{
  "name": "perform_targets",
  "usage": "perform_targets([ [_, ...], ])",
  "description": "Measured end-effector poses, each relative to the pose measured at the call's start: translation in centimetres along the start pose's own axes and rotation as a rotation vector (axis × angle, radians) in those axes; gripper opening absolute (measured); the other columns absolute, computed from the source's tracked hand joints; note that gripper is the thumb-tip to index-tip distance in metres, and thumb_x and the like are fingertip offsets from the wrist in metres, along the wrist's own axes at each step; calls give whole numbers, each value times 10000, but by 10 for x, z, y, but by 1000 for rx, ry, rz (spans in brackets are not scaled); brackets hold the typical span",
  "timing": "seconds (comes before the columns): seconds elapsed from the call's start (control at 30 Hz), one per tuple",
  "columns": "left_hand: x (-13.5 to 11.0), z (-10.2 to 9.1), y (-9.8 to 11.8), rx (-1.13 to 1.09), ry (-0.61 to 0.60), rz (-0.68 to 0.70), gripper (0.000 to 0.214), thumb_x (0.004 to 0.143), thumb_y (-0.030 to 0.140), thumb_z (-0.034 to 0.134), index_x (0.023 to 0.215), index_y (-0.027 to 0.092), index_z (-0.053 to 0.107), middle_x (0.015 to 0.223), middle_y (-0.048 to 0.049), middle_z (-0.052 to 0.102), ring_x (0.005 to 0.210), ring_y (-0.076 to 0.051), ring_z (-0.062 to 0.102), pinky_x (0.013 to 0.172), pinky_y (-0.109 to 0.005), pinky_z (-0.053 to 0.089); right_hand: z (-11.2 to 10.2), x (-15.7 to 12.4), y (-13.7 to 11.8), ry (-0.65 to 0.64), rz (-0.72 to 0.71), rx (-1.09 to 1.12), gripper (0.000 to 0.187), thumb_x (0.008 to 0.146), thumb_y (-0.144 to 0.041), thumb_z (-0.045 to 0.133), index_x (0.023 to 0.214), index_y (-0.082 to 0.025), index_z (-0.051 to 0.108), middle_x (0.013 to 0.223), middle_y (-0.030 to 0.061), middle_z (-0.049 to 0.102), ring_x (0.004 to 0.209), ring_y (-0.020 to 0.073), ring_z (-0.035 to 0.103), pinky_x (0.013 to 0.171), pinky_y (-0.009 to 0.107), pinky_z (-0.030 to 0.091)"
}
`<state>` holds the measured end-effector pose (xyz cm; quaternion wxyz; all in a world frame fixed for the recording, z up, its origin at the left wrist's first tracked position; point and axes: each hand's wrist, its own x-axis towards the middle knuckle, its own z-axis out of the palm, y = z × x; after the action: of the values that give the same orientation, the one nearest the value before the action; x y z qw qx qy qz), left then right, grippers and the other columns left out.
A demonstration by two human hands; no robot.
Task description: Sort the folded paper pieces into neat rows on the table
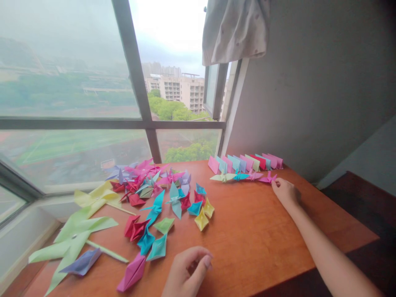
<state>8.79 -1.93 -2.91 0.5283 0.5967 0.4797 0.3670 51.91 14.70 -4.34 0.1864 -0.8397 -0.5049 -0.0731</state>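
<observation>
My right hand (285,192) reaches to the right part of the table, its fingers pinched at the tail end of a magenta paper crane (267,178). That crane is the rightmost of a short row, beside a pink crane (254,175), a blue crane (240,175) and a pale green crane (223,177). Low in the view, my left hand (188,273) hovers near the front of the table. Its fingers are curled with thumb and fingertips close together, and nothing shows in them. A magenta folded paper boat (132,273) lies to its left.
Behind the cranes stands a row of folded paper pieces (244,163) in several colours. Mixed origami is heaped on the left of the wooden table (247,235), with a green pinwheel (74,236) and a yellow pinwheel (98,199). A window (145,123) and a grey wall (303,90) border the table.
</observation>
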Motion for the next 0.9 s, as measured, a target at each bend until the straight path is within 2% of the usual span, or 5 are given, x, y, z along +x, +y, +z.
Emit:
perform_targets([
  [0.33,2,-2,6,20,5,14,400,871,532,561,830,167,718,735,-72,691,689,-189,613,640,-221,485,16,18,-5,-3,13,30,273,870,-373,513,908,-215,732,929,74,738,710,178,598,542,267,288],
  [0.7,0,-2,8,102,0,36,373,903,496,521,854,175,704,763,-58,699,711,-183,639,657,-214,500,19,22,-6,0,5,97,244,841,-370,547,871,-222,738,888,73,742,692,178,607,545,259,298],
  [0.9,0,-2,7,98,-2,53,356,905,481,525,854,176,702,759,-57,699,707,-183,641,649,-215,496,10,17,-6,34,50,172,250,802,-388,572,887,-227,743,879,79,745,704,203,621,553,265,333],
])
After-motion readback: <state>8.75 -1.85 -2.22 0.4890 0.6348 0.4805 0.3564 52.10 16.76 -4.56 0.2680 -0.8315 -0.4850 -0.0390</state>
